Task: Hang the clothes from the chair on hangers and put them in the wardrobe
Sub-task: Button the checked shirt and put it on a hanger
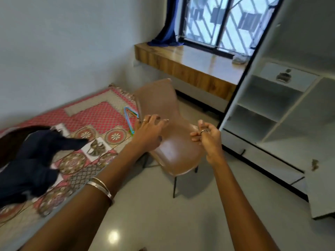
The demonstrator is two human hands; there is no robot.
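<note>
Head view is showing both the left hand (pixel 150 132) and right hand (pixel 208 136) hovering loose-fingered and gripping nothing over the bare chair (pixel 168 113), risking skipping the dark clothes (pixel 34 160) lying on the bed (pixel 94 113) at left.

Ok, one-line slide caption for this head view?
Both empty hands, left and right, reach over a bare brown chair; dark clothes and hangers lie on the bed.

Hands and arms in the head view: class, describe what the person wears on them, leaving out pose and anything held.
Both forearms are bare, with no sleeves showing. The left wrist carries two thin silver bangles. The left hand wears a slim ring and dark nail polish on the thumb. The right hand wears one silver ring.
</note>
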